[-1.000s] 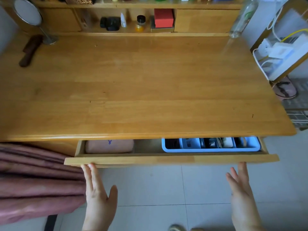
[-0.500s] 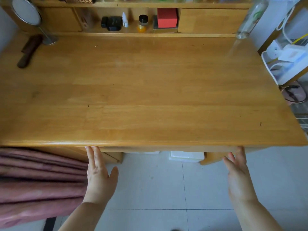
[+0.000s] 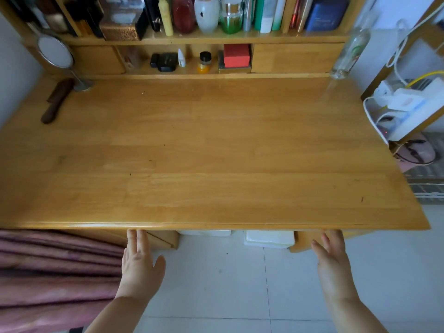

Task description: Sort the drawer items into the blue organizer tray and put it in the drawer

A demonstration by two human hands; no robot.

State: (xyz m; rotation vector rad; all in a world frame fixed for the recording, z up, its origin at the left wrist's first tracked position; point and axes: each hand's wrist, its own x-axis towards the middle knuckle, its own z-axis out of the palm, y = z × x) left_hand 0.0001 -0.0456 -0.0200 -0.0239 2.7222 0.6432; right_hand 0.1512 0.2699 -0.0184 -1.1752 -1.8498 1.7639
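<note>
The drawer is pushed in under the wooden desk (image 3: pixel 216 164) and none of it shows past the front edge. The blue organizer tray is hidden inside. My left hand (image 3: pixel 139 263) reaches up to the underside of the desk edge at the left, fingers straight, thumb spread. My right hand (image 3: pixel 332 260) does the same at the right, fingers straight with their tips under the edge. Neither hand holds anything.
A round mirror (image 3: pixel 55 52) and a dark brush (image 3: pixel 56 100) stand at the desk's back left. Shelves at the back hold bottles, a red box (image 3: pixel 236 55) and books. Pink fabric (image 3: pixel 52 272) lies at my left; white boxes (image 3: pixel 269 239) sit under the desk.
The drawer, open a second ago with the blue tray inside, has slid shut under the desk. Both hands followed it forward, and my view has tilted up toward the shelves.
</note>
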